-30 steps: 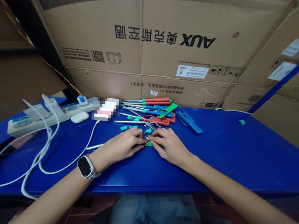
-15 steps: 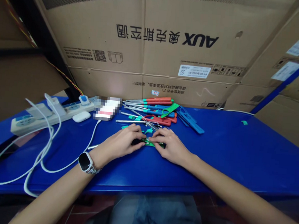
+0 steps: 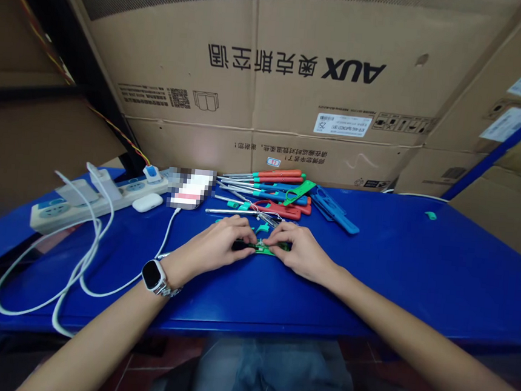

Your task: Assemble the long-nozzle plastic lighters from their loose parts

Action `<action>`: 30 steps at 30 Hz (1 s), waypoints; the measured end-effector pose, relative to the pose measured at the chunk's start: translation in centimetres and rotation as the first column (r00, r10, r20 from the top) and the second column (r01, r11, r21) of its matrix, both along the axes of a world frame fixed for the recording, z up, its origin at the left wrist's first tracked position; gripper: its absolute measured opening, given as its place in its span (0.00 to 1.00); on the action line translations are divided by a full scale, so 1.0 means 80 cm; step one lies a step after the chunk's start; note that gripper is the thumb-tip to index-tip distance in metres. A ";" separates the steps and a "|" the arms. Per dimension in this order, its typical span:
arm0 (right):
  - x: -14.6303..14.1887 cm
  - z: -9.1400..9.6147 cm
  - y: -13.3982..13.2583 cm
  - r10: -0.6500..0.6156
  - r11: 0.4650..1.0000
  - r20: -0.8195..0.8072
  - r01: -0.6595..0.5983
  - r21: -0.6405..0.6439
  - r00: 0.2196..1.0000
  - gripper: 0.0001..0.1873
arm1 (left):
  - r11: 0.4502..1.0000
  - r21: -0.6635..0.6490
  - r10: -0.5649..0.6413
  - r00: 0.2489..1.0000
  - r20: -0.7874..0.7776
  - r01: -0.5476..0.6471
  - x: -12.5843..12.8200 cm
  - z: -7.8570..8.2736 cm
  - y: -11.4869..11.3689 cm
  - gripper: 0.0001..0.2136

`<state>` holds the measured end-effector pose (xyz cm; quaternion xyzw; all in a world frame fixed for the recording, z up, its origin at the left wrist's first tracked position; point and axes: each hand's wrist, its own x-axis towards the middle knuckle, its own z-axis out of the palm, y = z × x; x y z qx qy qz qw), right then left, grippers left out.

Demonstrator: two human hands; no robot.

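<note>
A green lighter casing (image 3: 265, 251) lies low over the table between my hands, with small parts inside it too tiny to name. My left hand (image 3: 224, 241) grips its left end between thumb and fingers. On the right end, my right hand (image 3: 303, 251) is closed, fingertips pressed near a small pale part; that end is mostly covered by the hand. Just beyond my fingertips sits a teal trigger piece (image 3: 264, 227). Behind it are long-nosed lighters, among them a red lighter (image 3: 282, 209), and a loose green casing half (image 3: 299, 193).
Blue casing halves (image 3: 335, 213) are stacked right of the lighters. At the left stand a power strip (image 3: 105, 197), looped white cables (image 3: 93, 254), a white case (image 3: 147, 202) and a blurred phone (image 3: 192, 189). A cardboard wall (image 3: 269, 99) backs the blue table (image 3: 394, 274).
The view has shifted slightly, so the scene sits a little further right. My right fingers have moved slightly over the green lighter casing; both hands stay on it.
</note>
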<state>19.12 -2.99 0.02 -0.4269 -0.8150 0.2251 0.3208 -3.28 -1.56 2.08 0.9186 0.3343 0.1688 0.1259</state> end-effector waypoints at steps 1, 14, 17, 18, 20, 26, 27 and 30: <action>0.000 0.001 0.001 -0.002 1.000 -0.002 0.002 -0.013 1.000 0.09 | 1.000 -0.001 -0.004 1.000 0.002 0.004 0.000 0.000 0.000 0.05; 0.000 0.002 0.001 0.000 1.000 0.037 -0.001 0.009 0.999 0.09 | 0.998 0.017 -0.061 0.998 0.018 0.061 -0.005 -0.006 0.003 0.08; 0.000 0.002 0.001 0.006 1.000 0.044 -0.007 0.028 0.999 0.10 | 1.000 0.018 -0.014 1.000 0.012 0.014 -0.003 -0.003 0.002 0.09; -0.001 0.002 0.001 0.009 1.000 0.043 -0.010 0.026 0.999 0.10 | 1.000 0.018 -0.011 1.000 0.003 0.011 -0.003 -0.003 0.001 0.10; 0.000 0.001 0.001 0.010 1.000 0.037 -0.011 0.021 0.999 0.09 | 1.000 0.019 -0.025 1.000 -0.011 0.025 -0.003 -0.002 0.001 0.09; 0.003 -0.002 0.002 0.013 1.000 0.043 -0.014 0.028 0.999 0.09 | 0.999 -0.006 -0.042 0.999 -0.018 0.042 -0.003 -0.003 0.002 0.06; 0.004 -0.002 0.002 0.021 0.999 0.046 -0.023 0.039 0.999 0.09 | 0.999 -0.009 -0.037 0.999 -0.020 0.037 -0.003 -0.003 0.002 0.06; 0.006 -0.004 0.000 0.051 0.994 0.082 -0.058 0.095 0.995 0.10 | 1.000 0.001 -0.023 1.000 -0.004 0.023 -0.002 -0.002 0.001 0.06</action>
